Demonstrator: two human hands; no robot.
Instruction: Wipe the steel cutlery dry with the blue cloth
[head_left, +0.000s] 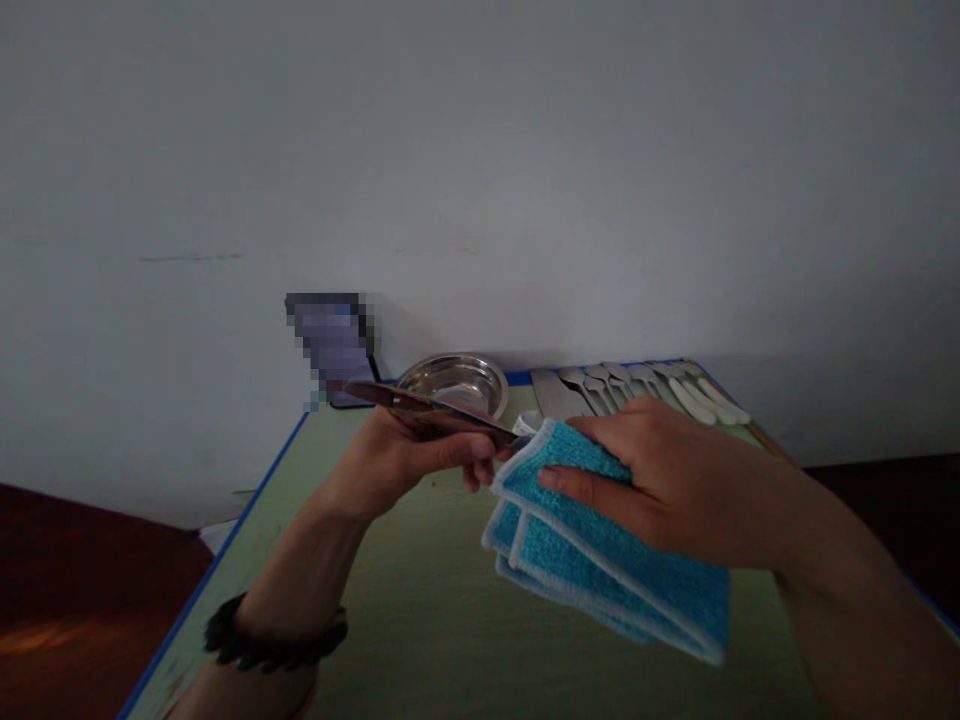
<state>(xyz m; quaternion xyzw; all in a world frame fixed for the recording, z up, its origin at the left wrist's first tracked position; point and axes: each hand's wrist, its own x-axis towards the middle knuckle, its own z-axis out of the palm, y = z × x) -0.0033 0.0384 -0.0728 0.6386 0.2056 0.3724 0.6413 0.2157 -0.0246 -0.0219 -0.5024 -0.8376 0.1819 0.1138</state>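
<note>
My left hand [409, 455] is closed round a long metal utensil with a brownish handle [420, 402], held level above the table. Its far end goes into a folded blue cloth with white edging [600, 560]. My right hand [675, 475] is wrapped over the top of that cloth, fingers pressed on it, and grips the utensil's tip through it. The tip itself is hidden by the cloth. A dark bead bracelet [274, 640] sits on my left wrist.
A pale green table with a blue edge [420, 620] stands against a white wall. At its back are a steel bowl [457, 380], a row of several spoons and white-handled utensils [652, 388], and a blurred-out dark object [334, 345].
</note>
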